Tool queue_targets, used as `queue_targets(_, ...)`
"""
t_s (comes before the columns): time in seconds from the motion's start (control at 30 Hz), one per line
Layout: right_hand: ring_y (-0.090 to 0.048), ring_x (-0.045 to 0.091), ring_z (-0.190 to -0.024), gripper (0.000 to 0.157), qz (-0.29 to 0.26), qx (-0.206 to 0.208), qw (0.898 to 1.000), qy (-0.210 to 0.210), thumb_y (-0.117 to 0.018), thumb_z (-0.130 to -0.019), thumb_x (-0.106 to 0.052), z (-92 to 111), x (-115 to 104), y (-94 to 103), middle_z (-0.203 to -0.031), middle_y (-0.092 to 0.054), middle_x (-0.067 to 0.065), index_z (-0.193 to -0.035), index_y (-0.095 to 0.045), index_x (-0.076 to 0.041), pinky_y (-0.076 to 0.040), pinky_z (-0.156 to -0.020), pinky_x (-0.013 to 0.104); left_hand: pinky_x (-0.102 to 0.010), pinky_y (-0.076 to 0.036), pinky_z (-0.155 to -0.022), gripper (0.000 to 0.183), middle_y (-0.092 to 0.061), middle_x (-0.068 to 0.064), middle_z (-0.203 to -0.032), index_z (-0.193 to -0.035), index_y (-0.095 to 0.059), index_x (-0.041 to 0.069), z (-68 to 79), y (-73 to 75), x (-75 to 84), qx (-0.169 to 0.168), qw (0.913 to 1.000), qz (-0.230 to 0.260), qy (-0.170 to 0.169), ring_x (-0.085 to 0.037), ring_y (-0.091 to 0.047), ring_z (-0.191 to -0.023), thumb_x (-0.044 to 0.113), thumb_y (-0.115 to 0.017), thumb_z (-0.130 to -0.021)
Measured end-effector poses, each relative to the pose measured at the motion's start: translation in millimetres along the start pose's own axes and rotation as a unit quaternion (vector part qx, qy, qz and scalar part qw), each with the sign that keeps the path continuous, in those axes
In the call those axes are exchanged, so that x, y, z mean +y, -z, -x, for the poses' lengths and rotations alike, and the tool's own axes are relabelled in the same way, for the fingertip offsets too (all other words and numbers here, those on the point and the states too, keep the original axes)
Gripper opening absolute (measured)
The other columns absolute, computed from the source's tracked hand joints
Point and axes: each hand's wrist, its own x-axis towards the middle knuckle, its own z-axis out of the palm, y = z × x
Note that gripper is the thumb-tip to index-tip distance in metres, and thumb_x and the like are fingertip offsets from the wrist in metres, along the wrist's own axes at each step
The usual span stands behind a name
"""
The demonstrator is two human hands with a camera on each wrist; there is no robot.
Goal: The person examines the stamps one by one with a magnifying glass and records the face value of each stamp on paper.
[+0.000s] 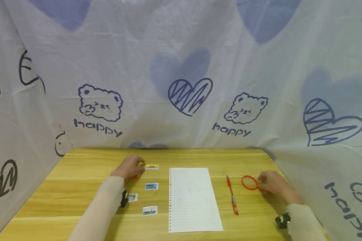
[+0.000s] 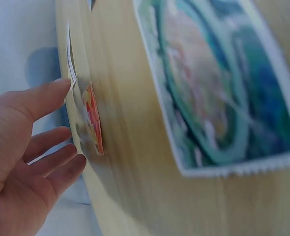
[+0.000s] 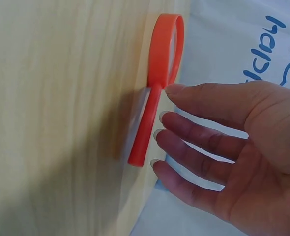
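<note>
magnifier (image 1: 249, 182), orange, lies flat on the desk (image 1: 78, 187) near its right edge, handle pointing toward the person. we see the right hand (image 1: 273, 183) at the handle: in the right wrist view the fingertips (image 3: 170, 89) touch or nearly touch the handle, fingers fairly straight and spread, not wrapped round it. grip on that side: relaxed, holding nothing yet.

left hand (image 1: 128, 167) rests at the far-left part of the desk, beside the top stamp (image 1: 152, 166). in the left wrist view the forefinger (image 2: 46, 96) touches the lifted edge of a small white slip, w/ a red-orange piece (image 2: 93, 120) just below it; we cannot tell what that piece is. fingers extended, nothing enclosed.

four stamps lie in a loose column left of the lined sheet (image 1: 193, 201): top one, second stamp (image 1: 151, 186), third stamp (image 1: 132, 197) partly behind the sleeve, fourth stamp (image 1: 149, 211). red pen (image 1: 232, 195) lies between sheet & magnifier, untouched. sheet bears faint marks only, illegible.

judged progress: early. magnifier not yet lifted, no stamp picked up, pen unused. left to do, as far as we can judge: grasp the handle, raise the lens, bring it over a stamp.
</note>
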Motion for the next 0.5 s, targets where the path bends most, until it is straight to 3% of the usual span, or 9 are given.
queue_targets(0.3, -0.059, 0.014, -0.073, 0.011, -0.026, -0.039, 0.998, -0.038, -0.08, -0.076, -0.008, 4.1, 3.2, 0.2, -0.078, -0.07, 0.002, -0.085, -0.074, -0.003, -0.052, -0.068, 0.033, -0.06, -0.047, -0.11, 0.03, -0.068, -0.022, -0.134, -0.122, -0.074, 0.002, -7.7, -3.8, -4.9, -0.016, 0.9992, 0.027, 0.023, -0.044, -0.059, -0.129, 0.014, -0.073, -0.094)
queue_targets(0.5, -0.055, 0.01, -0.064, 0.01, -0.052, -0.049, 0.997, -0.023, -0.08, -0.075, -0.004, 5.3, 10.1, -2.3, -0.071, -0.067, 0.0, -0.082, -0.073, -0.003, -0.048, -0.061, 0.029, -0.057, -0.051, -0.106, 0.024, -0.07, -0.02, -0.131, -0.115, -0.077, 0.003, -8.8, -4.1, -0.7, -0.014, 0.9989, 0.032, 0.031, -0.04, -0.064, -0.123, 0.013, -0.075, -0.093)
